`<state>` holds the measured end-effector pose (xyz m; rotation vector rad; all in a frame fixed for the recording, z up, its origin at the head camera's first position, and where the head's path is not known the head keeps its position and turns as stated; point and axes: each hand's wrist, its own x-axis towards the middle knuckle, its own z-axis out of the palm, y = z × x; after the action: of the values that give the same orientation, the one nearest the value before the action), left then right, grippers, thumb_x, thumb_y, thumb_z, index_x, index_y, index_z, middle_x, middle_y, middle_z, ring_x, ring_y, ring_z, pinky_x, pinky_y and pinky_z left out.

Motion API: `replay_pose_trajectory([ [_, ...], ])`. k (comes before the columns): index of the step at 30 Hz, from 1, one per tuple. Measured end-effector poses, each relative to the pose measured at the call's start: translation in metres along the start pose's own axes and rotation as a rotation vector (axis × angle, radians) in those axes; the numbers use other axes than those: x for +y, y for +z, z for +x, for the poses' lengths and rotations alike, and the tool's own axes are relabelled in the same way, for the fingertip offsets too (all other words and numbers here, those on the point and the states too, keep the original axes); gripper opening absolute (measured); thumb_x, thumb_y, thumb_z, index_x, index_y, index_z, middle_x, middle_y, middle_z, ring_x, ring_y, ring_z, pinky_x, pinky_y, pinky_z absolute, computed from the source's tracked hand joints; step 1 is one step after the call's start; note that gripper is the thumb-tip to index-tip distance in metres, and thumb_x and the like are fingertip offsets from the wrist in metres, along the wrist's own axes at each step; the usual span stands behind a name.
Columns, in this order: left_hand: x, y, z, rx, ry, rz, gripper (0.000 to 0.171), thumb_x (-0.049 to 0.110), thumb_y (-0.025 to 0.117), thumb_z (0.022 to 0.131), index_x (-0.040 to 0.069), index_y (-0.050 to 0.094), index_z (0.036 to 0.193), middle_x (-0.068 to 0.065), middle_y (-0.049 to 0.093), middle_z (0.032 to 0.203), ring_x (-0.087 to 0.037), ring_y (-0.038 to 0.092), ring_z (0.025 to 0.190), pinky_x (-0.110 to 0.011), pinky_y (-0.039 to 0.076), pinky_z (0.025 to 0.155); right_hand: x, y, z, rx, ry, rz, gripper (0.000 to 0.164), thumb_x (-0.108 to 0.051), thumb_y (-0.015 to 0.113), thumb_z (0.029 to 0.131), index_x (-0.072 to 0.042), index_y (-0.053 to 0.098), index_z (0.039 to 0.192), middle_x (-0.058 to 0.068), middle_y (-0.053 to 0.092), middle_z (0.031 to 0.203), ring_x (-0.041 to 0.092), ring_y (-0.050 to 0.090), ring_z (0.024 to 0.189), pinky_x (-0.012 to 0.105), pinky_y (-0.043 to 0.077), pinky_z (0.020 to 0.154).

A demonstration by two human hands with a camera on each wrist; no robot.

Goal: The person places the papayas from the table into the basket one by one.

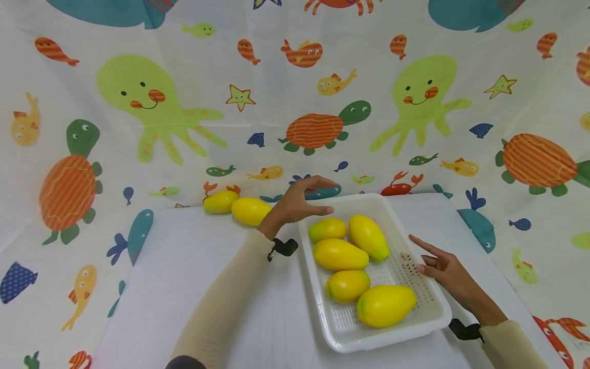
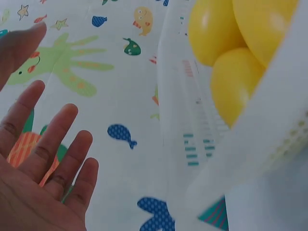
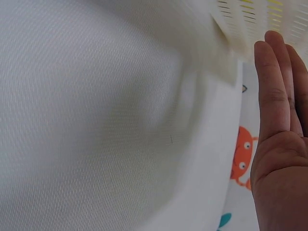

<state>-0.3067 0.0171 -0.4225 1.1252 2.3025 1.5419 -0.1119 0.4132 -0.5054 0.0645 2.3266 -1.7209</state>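
Note:
A white plastic basket (image 1: 324, 318) with slotted walls stands slightly slanted on the table, holding several yellow mangoes (image 1: 341, 254). Over its far left corner is my left hand (image 1: 299, 201), thumb and fingers spread apart with nothing between them; the left wrist view shows the same hand (image 2: 48, 168) beside the basket wall (image 2: 192, 144). At the basket's right side is my right hand (image 1: 444, 271), its index finger stretched out by the rim. Straight fingers (image 3: 274, 86) lie close to the slotted wall in the right wrist view; whether they touch it I cannot tell.
Two more mangoes, one farther left (image 1: 220, 202) and one nearer my left wrist (image 1: 251, 211), lie at the table's back edge. A white cloth covers the table (image 1: 184, 277). Behind it hangs a curtain (image 1: 276, 107) printed with sea animals.

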Motion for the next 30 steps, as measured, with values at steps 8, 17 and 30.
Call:
replay_pose_trajectory([
  [8,-0.015,-0.032,-0.019,0.07,-0.074,0.009,0.058,0.027,0.086,0.089,0.021,0.067,0.143,-0.002,0.064,0.149,-0.031,0.055,0.14,-0.058,0.04,0.124,0.0,0.0,0.0,-0.001,0.004,0.001,0.074,-0.021,0.066,0.106,-0.034,0.03,0.168,-0.025,0.069,0.136,0.01,0.077,0.112,0.045,0.066,0.086],
  [17,-0.047,-0.063,-0.047,0.173,-0.181,0.051,0.062,0.03,0.086,0.09,0.017,0.063,0.146,-0.004,0.063,0.15,-0.036,0.051,0.144,-0.058,0.037,0.126,-0.002,0.002,0.0,0.002,0.008,0.004,0.073,-0.021,0.066,0.106,-0.034,0.029,0.168,-0.024,0.068,0.137,0.009,0.076,0.113,0.045,0.066,0.087],
  [30,-0.082,-0.084,-0.077,0.275,-0.332,0.167,0.066,0.036,0.088,0.087,0.02,0.064,0.147,-0.006,0.059,0.156,-0.033,0.042,0.153,-0.064,0.026,0.129,-0.002,0.002,0.001,-0.003,0.013,0.016,0.072,-0.021,0.064,0.107,-0.034,0.029,0.168,-0.021,0.071,0.135,0.012,0.077,0.112,0.046,0.066,0.086],
])
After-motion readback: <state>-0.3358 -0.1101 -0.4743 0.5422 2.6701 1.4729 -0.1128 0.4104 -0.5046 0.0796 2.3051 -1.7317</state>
